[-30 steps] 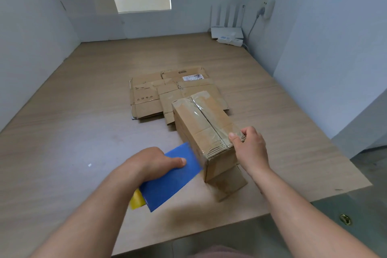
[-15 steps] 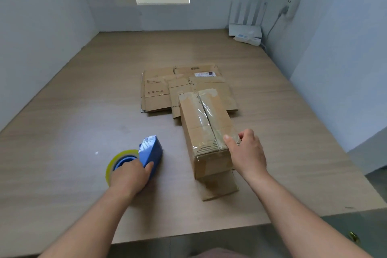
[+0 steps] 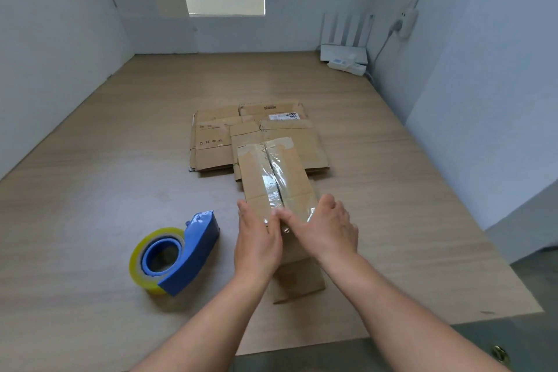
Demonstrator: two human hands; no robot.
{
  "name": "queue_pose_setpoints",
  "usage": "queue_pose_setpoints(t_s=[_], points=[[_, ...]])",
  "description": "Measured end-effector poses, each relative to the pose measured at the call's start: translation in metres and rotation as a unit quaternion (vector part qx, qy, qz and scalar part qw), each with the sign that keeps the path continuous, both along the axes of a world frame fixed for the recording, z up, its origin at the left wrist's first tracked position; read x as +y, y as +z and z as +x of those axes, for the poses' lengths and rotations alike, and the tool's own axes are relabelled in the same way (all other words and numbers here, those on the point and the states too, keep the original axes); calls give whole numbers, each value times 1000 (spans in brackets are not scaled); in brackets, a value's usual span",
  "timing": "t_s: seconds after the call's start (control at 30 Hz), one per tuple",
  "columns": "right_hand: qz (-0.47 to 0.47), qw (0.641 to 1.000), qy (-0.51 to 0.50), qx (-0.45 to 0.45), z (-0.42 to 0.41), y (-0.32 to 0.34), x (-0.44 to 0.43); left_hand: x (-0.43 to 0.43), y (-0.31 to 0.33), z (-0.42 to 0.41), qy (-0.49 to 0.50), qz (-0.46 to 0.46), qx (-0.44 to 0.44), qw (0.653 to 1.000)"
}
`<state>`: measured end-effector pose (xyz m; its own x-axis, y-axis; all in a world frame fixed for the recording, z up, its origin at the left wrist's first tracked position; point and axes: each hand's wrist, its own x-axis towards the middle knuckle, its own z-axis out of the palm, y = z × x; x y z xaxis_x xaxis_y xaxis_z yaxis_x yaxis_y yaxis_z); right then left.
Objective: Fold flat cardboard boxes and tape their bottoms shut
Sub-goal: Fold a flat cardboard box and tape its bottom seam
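The left hand (image 3: 258, 240) has set the tape dispenser (image 3: 178, 254) on the table (image 3: 90, 175) and now presses flat on the box (image 3: 262, 172) tape. The right hand (image 3: 324, 229) grips the box, so sealing looks nearly done.

The left hand (image 3: 258, 240) is pressing on the taped box (image 3: 276, 174) while the right hand (image 3: 326, 228) is gripping its near corner, a tape dispenser (image 3: 181, 254) lying alongside.

The box (image 3: 253, 178) and flat boxes (image 3: 211, 145) are matt brown cardboard, the box's seam covered by glossy, wrinkled clear tape (image 3: 271, 181); the dispenser (image 3: 196, 251) is shiny blue plastic holding a glossy yellowish roll (image 3: 140, 254), and the bench (image 3: 90, 190) is smooth, pale wood-grain with a matt finish.
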<state>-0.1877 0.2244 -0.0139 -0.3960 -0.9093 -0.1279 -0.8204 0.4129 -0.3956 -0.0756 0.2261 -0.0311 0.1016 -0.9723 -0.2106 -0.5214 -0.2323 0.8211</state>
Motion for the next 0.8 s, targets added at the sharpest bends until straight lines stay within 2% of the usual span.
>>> queue_pose_setpoints(t_s=[0.07,0.17,0.23,0.3,0.4,0.47,0.53,0.57,0.63,0.8], points=[[-19,999,15,-24,-9,-3,-2,1,-3,1,10,-15,17,1000],[-61,990,35,-123,-31,-8,-2,3,-4,11,32,-32,95,994],[-79,985,64,-142,-42,-8,-1,3,-1,19,7,-41,130,991],[-86,980,107,-146,-51,-6,-3,1,-1,28,-27,-45,128,990],[-46,970,199,-134,-62,6,-9,-5,-2,41,-99,-40,58,993],[8,959,283,-15,-61,11,-14,-10,1,47,-173,-20,-31,984],[28,937,331,111,-56,9,-16,-12,5,51,-235,-15,-163,958],[20,928,343,140,-53,8,-17,-12,6,51,-249,-31,-224,942],[1,914,374,154,-56,7,-20,-15,4,53,-258,-72,-302,915],[63,892,441,76,-84,16,-24,-24,10,74,-327,-47,-325,886]])
